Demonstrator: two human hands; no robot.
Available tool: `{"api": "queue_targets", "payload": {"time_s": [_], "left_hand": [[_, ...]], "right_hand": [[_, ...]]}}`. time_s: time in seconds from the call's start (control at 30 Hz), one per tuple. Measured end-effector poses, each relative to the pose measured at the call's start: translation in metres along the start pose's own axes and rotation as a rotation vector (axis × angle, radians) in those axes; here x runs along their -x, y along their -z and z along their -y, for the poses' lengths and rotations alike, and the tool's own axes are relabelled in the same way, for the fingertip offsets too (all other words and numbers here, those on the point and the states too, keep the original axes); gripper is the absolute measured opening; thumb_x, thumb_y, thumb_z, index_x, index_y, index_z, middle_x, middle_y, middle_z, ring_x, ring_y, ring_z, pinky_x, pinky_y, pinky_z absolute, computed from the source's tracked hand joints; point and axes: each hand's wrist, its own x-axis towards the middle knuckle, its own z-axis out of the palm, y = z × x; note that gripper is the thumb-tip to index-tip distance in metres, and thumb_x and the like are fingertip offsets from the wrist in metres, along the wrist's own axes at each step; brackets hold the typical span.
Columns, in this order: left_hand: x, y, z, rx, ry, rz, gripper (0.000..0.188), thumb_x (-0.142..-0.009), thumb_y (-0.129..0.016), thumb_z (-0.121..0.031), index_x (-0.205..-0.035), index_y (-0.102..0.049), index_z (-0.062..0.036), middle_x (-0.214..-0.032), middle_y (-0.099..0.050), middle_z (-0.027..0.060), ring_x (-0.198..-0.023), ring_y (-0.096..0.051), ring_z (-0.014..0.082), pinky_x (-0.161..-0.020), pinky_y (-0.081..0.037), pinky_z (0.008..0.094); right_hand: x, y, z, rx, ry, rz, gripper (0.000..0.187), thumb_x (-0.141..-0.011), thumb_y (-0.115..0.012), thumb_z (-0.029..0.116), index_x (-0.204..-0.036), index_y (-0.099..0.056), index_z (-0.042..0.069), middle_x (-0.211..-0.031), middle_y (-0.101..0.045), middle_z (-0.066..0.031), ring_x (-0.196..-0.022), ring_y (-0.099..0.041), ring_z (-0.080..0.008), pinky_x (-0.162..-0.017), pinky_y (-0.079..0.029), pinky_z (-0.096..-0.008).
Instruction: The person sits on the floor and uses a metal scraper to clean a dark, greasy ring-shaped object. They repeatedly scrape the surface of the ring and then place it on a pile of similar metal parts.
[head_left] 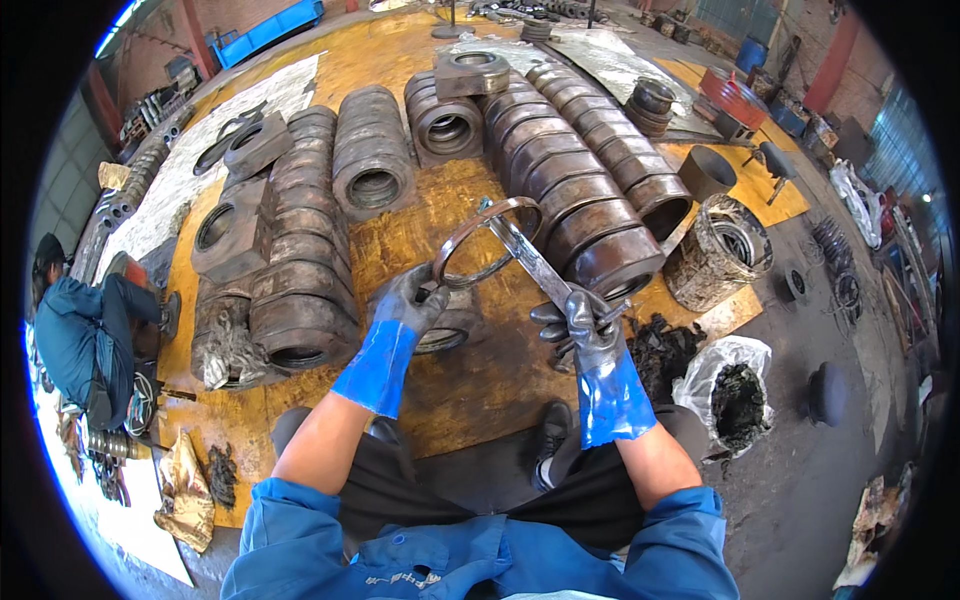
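My left hand (408, 300), in a blue glove with dark, dirty fingers, is closed on the near left side of a thin brown metal ring (462, 233). The ring is held up in the air, tilted, in front of me. In my right hand (586, 335), gloved the same way, is a long metal caliper (537, 265), which slants up and to the left across the ring. Its jaw end lies at the ring's far edge; whether it touches there I cannot tell. Below the ring, a thick steel collar (445, 338) lies partly hidden by my left hand.
Rows of heavy steel collars (300, 250) stand on the yellow-stained floor sheet (440, 410). To the right are a grimy bucket (700, 275), dark rags (665, 355) and a white bag (725, 360) with black stuff inside. A person in blue (80, 330) sits at the far left.
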Motion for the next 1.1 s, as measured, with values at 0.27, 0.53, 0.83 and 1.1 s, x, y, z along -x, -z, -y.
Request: {"api": "queue_targets", "payload": {"time_s": [0.27,0.53,0.83,1.1], "left_hand": [[-0.014,-0.007,0.023,-0.062,-0.032,0.015,0.049,-0.083,-0.068,-0.004,-0.13,-0.054,0.0019,-0.123,-0.063,0.0154,-0.113,-0.061,0.0236,-0.097,-0.049,0.0352],[-0.018,-0.007,0.076,0.148,-0.102,-0.029,0.045,-0.086,-0.059,0.0,-0.131,-0.051,0.0046,-0.119,-0.061,0.0157,-0.101,-0.062,0.0216,-0.086,-0.052,0.0313],[-0.039,0.0,0.09,0.232,0.017,0.03,0.049,-0.087,-0.054,0.004,-0.135,-0.047,0.0031,-0.114,-0.06,0.0097,-0.081,-0.056,0.0116,-0.071,-0.048,0.0227],[-0.054,0.016,0.135,0.084,0.029,-0.014,0.046,-0.089,-0.055,-0.001,-0.134,-0.048,0.0036,-0.126,-0.059,0.0172,-0.109,-0.06,0.0243,-0.094,-0.048,0.0325]], "right_hand": [[-0.005,0.069,-0.013,-0.158,0.207,-0.122,0.048,-0.098,-0.054,0.044,-0.124,-0.059,0.003,-0.097,-0.072,-0.0104,-0.073,-0.067,-0.0157,-0.061,-0.053,-0.0286],[0.0,0.17,0.038,-0.082,0.218,-0.469,0.04,-0.097,-0.057,0.041,-0.114,-0.063,0.006,-0.088,-0.072,-0.0087,-0.066,-0.065,-0.0123,-0.056,-0.05,-0.0256],[-0.047,0.351,0.064,0.058,0.134,-0.76,0.039,-0.097,-0.052,0.046,-0.107,-0.064,0.009,-0.085,-0.072,-0.0134,-0.053,-0.061,-0.0153,-0.045,-0.045,-0.0301],[-0.112,0.453,0.049,0.064,0.128,-0.882,0.041,-0.102,-0.048,0.036,-0.097,-0.062,-0.002,-0.062,-0.057,-0.0041,-0.045,-0.048,-0.0106,-0.039,-0.037,-0.0254]]}}
